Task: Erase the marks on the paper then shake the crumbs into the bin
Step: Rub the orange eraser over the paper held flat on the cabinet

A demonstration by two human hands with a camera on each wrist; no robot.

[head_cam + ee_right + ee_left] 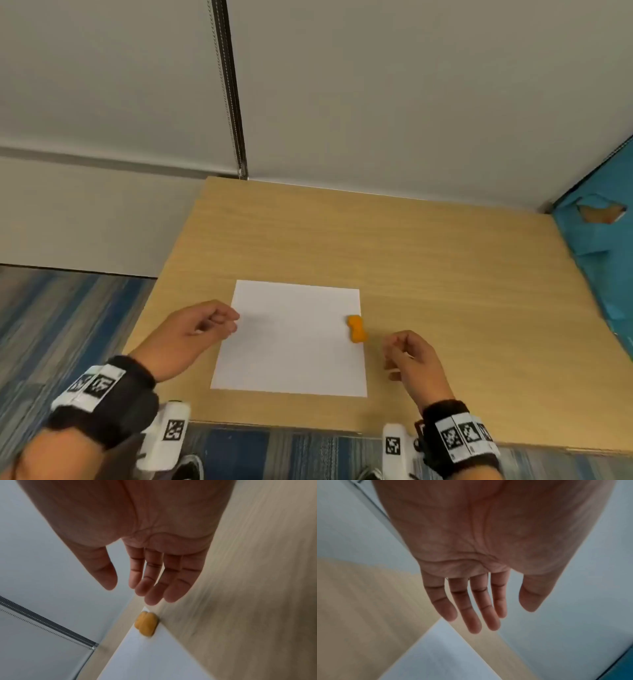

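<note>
On the near half of a light wooden table (428, 246) lies a white sheet of paper (294, 342), flat, its near edge close to the table's front edge and its left edge near the table's left edge. No marks show on it from the head view. An orange eraser (357, 328) rests across the sheet's right edge, part on paper, part on wood; the right wrist view shows the same eraser (145, 624) straddling that edge.

Just right of the eraser and apart from it, the right hand (416, 358) hovers over bare wood, holding nothing; the right wrist view shows its fingers (152, 588) loosely extended and slightly bent, thumb apart. At the sheet's left edge the left hand (191, 337) hangs above the table, also holding nothing, its fingers (471, 608) relaxed and nearly straight in the left wrist view, over the sheet's corner (436, 649).

Beyond the sheet the tabletop runs open to a pale wall (394, 85). Blue material (603, 260) borders the table's right side. Striped blue carpet (58, 318) lies left of the table and in front of it. No bin can be made out.
</note>
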